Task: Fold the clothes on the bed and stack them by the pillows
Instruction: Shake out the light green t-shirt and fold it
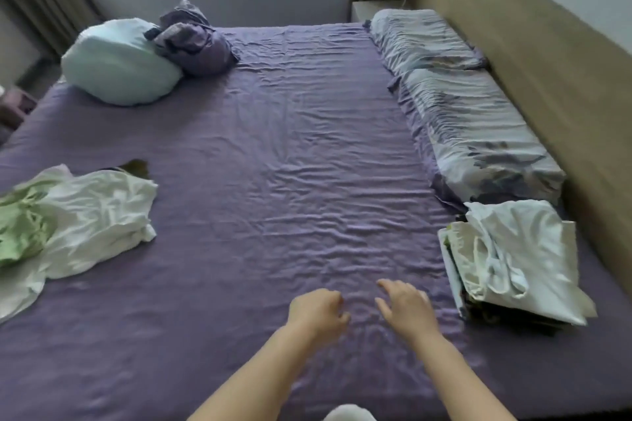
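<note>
A loose heap of unfolded clothes lies at the bed's left edge: a white garment point(99, 215) over a light green one point(20, 225), with a dark piece peeking out behind. At the right, a stack of folded clothes point(513, 267), white on top, sits beside the near patterned pillow point(478, 133); a second pillow point(420, 37) lies beyond it. My left hand point(316, 311) hovers over the purple sheet point(273, 147) with fingers loosely curled, holding nothing. Just to its right, my right hand point(405, 304) has its fingers spread and is also empty.
A pale blue pillow point(119, 61) and a bunched purple cloth point(191, 37) lie at the far left corner. The padded headboard point(547, 79) runs along the right. Curtains, a window and a small nightstand point(372, 8) stand beyond the bed.
</note>
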A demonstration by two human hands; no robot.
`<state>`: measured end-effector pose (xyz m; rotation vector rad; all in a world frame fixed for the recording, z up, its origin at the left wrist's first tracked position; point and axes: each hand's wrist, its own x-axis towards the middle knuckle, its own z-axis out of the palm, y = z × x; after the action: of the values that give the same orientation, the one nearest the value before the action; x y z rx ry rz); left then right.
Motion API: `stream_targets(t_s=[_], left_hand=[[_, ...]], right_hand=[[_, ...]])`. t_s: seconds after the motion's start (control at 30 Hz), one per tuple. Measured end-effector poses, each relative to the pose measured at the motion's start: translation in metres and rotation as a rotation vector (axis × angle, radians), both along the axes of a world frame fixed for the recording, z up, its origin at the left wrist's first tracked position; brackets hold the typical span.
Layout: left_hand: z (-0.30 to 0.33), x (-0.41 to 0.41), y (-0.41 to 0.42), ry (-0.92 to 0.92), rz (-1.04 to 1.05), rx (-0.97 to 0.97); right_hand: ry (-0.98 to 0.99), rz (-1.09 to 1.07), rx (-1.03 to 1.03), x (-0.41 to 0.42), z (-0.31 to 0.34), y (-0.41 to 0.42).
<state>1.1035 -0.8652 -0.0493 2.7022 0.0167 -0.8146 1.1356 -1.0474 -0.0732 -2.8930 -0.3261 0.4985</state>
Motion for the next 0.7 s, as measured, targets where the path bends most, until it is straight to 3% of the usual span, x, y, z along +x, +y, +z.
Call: stream_targets(t_s=[0.33,0.7], left_hand=[[0.042,-0.168,0.243,-0.064,0.222,0.151],[0.042,-0.288,0.399,-0.065,0.615,0.145]], right_hand=[[-0.006,0.317,-0.007,-0.114,0.027,0.243],[0.002,0.638,-0.055,-0.172,0.053,0.430]])
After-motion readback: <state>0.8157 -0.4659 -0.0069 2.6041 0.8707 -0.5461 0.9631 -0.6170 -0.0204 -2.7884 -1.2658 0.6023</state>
